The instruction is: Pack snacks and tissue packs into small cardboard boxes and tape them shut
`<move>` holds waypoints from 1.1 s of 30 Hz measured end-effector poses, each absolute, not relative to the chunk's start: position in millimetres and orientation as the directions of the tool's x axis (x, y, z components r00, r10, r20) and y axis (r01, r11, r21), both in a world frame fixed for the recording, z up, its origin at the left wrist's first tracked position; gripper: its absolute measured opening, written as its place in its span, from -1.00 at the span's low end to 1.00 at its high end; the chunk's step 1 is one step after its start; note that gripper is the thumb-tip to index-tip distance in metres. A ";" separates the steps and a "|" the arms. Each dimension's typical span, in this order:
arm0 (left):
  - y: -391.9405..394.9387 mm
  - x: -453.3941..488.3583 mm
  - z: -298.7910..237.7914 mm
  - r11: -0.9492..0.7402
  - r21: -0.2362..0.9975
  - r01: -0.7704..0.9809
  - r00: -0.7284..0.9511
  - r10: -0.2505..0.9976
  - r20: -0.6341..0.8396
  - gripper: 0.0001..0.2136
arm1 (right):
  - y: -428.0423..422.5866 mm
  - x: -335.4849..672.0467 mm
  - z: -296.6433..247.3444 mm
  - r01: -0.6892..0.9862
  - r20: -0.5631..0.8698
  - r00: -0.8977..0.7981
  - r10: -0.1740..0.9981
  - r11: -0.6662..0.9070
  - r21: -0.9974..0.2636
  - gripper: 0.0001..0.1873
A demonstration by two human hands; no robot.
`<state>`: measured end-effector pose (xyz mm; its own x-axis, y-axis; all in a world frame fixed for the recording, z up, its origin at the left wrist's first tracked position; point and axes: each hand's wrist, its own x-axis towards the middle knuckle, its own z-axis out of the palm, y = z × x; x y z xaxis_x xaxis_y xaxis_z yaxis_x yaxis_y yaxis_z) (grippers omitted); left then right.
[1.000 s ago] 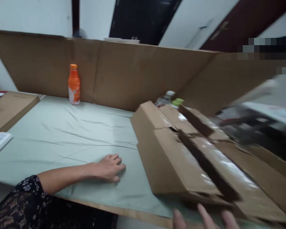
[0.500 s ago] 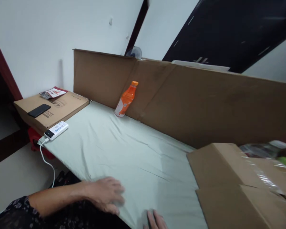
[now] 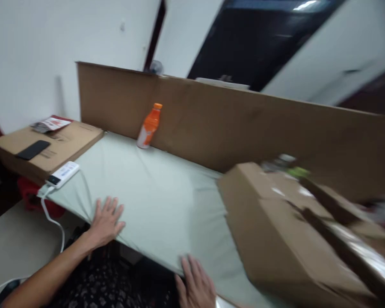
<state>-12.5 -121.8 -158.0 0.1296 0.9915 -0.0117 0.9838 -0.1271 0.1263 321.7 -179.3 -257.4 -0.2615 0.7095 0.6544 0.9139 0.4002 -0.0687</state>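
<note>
My left hand [image 3: 105, 222] lies flat near the front edge of the cloth-covered table [image 3: 154, 188], its fingers spread. Nothing is in it. Lower and to the right, my right hand [image 3: 197, 282] rests on the same edge with fingers stretched out and the thumb apart, slightly blurred. It holds nothing either. Beyond both hands an orange drink bottle [image 3: 150, 127] with an orange cap leans to the right beside the cardboard panel. A white power bank [image 3: 63, 174] with a cable plugged in lies at the table's left corner.
On the left, a flat cardboard box [image 3: 73, 141] carries a black phone [image 3: 34, 149] and a red-and-white packet [image 3: 53, 123]. A tall cardboard panel [image 3: 211, 124] runs along the back. An open cardboard box [image 3: 269, 226] stands at right. A red stool [image 3: 30, 194] shows below the table.
The view has swung to the right, so the bottle and boxes sit further left. My left hand has moved left along the edge and spread its fingers. More of my right hand shows.
</note>
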 end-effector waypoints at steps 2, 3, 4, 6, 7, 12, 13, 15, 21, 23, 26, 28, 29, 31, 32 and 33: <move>-127.7 -8.4 -155.4 -0.123 0.093 0.988 0.123 0.992 0.005 -0.48 | -182.2 324.3 -232.7 0.887 0.631 -0.249 0.735 0.434 -0.155 -0.54; -126.9 -7.6 -154.7 -0.133 0.078 0.988 0.132 0.991 0.022 -0.49 | -181.5 328.4 -217.3 0.871 0.620 -0.233 0.749 0.445 -0.211 -0.64; -123.8 -7.7 -154.5 -0.151 0.063 0.987 0.149 0.988 0.040 -0.49 | -179.3 334.9 -200.5 0.865 0.623 -0.193 0.758 0.431 -0.256 -0.70; -113.2 -9.3 -154.3 -0.191 0.017 0.981 0.189 0.978 0.084 -0.50 | -171.6 355.8 -164.0 0.885 0.663 -0.084 0.744 0.362 -0.294 -0.75; -107.4 -10.0 -153.4 -0.209 -0.028 0.978 0.211 0.971 0.112 -0.52 | -166.7 370.1 -145.8 0.906 0.695 -0.025 0.719 0.310 -0.288 -0.76; -91.9 -4.0 -136.1 -0.286 -0.151 0.946 0.300 0.950 0.080 -0.56 | -121.4 457.1 -84.7 0.969 0.748 0.221 0.626 -0.055 -0.241 -0.53; -91.4 -1.0 -132.3 -0.300 -0.120 0.946 0.307 0.950 0.050 -0.57 | -107.8 471.5 -81.1 0.957 0.708 0.278 0.649 -0.124 -0.263 -0.42; -91.5 5.0 -128.6 -0.327 -0.009 0.945 0.327 0.945 0.000 -0.58 | -81.0 491.5 -79.8 0.905 0.568 0.407 0.715 -0.236 -0.353 -0.24; -85.5 2.5 -152.2 -0.391 0.241 0.888 0.377 0.920 0.107 -0.60 | -49.1 490.0 -78.4 0.750 0.389 0.501 0.773 -0.164 -0.641 -0.31; -76.9 -6.2 -159.9 -0.418 0.268 0.868 0.376 0.906 0.196 -0.62 | -49.4 475.8 -73.6 0.752 0.409 0.456 0.791 -0.097 -0.651 -0.41; -58.3 -14.3 -158.0 -0.460 0.343 0.819 0.360 0.877 0.317 -0.61 | -50.1 448.3 -64.1 0.762 0.400 0.374 0.837 -0.032 -0.647 -0.53; -46.8 -12.3 -148.6 -0.484 0.401 0.778 0.353 0.864 0.358 -0.54 | -52.3 426.6 -55.7 0.788 0.447 0.218 0.868 0.114 -0.605 -0.64; -42.1 -9.7 -142.6 -0.494 0.427 0.757 0.357 0.861 0.364 -0.49 | -54.5 414.9 -50.8 0.796 0.478 0.100 0.873 0.218 -0.565 -0.72; -34.7 -3.7 -130.5 -0.502 0.483 0.718 0.371 0.862 0.344 -0.32 | -60.0 391.4 -40.2 0.753 0.521 -0.167 0.837 0.449 -0.480 -0.81; -31.4 -1.7 -125.1 -0.493 0.521 0.697 0.376 0.870 0.320 -0.20 | -62.8 380.7 -34.9 0.698 0.523 -0.286 0.803 0.549 -0.461 -0.80; -28.3 -0.8 -120.4 -0.477 0.568 0.670 0.378 0.879 0.291 -0.09 | -65.0 371.2 -29.8 0.616 0.516 -0.394 0.761 0.635 -0.466 -0.80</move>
<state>-0.8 -28.3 -120.4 0.3781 0.8788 0.2911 0.6705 -0.4768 0.5685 371.2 -65.0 -29.8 -0.3937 0.7606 0.5162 0.6157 0.6352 -0.4663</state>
